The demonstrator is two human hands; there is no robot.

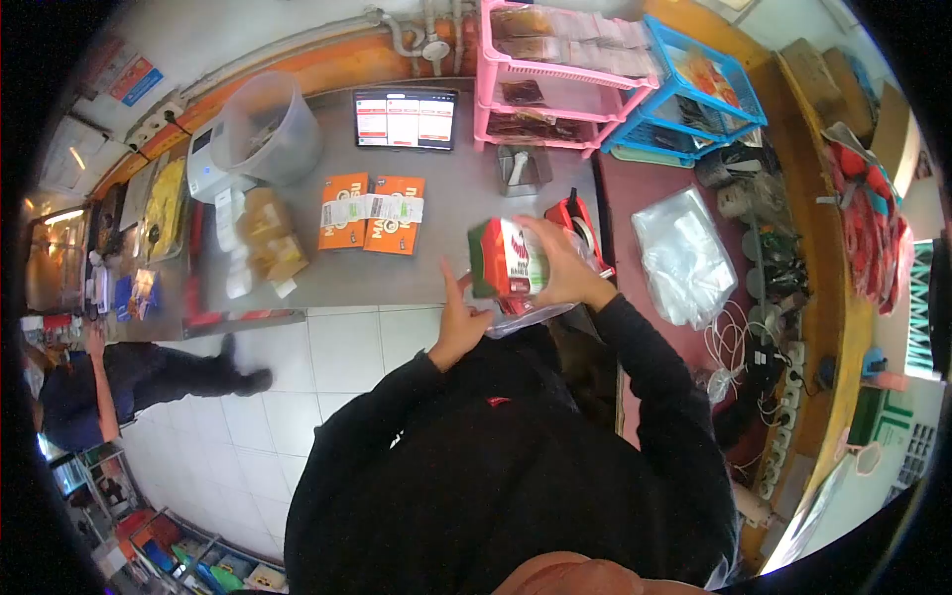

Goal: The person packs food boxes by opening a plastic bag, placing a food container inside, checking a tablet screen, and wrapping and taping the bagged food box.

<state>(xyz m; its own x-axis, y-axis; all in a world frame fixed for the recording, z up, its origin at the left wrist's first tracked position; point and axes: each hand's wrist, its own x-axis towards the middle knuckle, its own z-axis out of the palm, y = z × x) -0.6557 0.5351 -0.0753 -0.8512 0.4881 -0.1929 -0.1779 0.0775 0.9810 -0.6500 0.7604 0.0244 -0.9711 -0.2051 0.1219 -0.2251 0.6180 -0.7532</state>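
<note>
Packing counter seen from above. At the centre of the frame, the right hand (pixel 563 263) grasps a red, white and green box (pixel 508 260), its fingers across the upper side and right end. The box is held tilted above the near edge of the steel counter (pixel 347 283), with clear plastic film (pixel 526 322) below it. The left hand (pixel 461 325) lies just left of and below the box — index finger extended, thumb spread from it, with no object visible in its grasp; whether it touches the box or the film cannot be told.

Left of centre, two orange boxes (pixel 397 243) lie side by side, crossed by a white printed strip (pixel 372 208). Above them, at upper centre, stands a lit tablet (pixel 406 119); to its right is a small metal container (pixel 524 171) with a white scoop. A red tape dispenser (pixel 561 212) is just right of the held box. A pink rack (pixel 555 74) and a blue rack (pixel 650 129) occupy the upper right — below them lies a stack of clear bags (pixel 682 256). A co-worker (pixel 84 397) appears at lower left.
</note>
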